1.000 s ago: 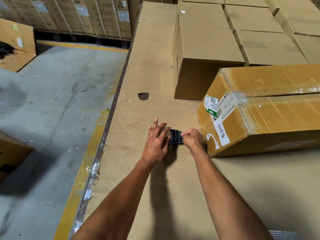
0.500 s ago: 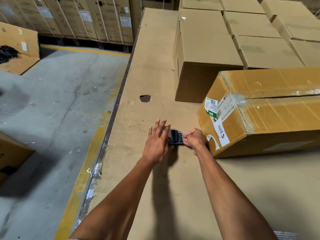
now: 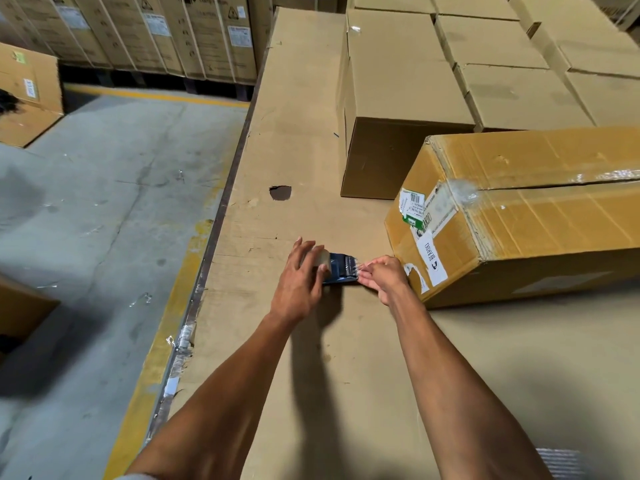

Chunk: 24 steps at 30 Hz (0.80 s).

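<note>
Fingers of the left hand are bent over the roll end of a dark blue tape dispenser and hold it down on the table, just left of the frame's centre. The right hand sits just beside it, its fingers pinched tight on the free end of the clear tape at the dispenser's mouth.

From where I stand this looks like the start of a taping job: the person is freeing the tape end and drawing out a first length. The next move, I'd say, calls for a steady pull to the right while the left hand keeps the dispenser from sliding, then carrying the strip to the taped carton lying right next to the right hand, at centre right.

Behind that carton, in the upper right, stand plain cartons packed close together. A torn hole shows in the cardboard covering the table, above the hands. To the left runs the concrete floor with a yellow line, and more strapped cartons line the upper left. Nothing lies between the hands and the taped carton.
</note>
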Motion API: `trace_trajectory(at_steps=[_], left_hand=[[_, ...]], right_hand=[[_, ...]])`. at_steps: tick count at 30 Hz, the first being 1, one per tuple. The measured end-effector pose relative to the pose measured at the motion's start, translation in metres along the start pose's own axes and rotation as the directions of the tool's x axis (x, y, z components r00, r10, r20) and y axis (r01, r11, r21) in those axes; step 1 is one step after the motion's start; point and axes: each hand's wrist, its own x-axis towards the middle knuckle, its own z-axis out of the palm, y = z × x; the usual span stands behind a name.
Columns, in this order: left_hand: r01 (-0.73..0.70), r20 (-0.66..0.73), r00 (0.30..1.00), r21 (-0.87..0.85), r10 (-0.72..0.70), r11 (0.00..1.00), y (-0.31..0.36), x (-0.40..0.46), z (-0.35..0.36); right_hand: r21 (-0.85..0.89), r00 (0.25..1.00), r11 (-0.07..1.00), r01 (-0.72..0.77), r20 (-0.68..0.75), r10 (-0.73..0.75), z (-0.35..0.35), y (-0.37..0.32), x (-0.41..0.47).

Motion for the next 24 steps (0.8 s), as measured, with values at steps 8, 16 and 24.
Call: trace_trajectory(at_steps=[8,16,24], left_hand=[[-0.076,0.075,0.995,0.09,0.069,0.993,0.002,0.002,-0.001],[-0.075,0.122,0.991,0.113,0.061,0.991,-0.003,0.008,-0.005],[-0.118,0.205,0.977,0.325,0.052,0.938,0.003,0.013,-0.017]], right_hand=[[0.157,0.978,0.974,-0.162,0.161,0.136,-0.014,0.003,-0.004],[0.354,0.944,0.897,-0.265,0.286,0.166,-0.029,0.011,-0.003],[0.248,0.965,0.958,-0.146,0.247,0.084,0.005,0.01,-0.001]])
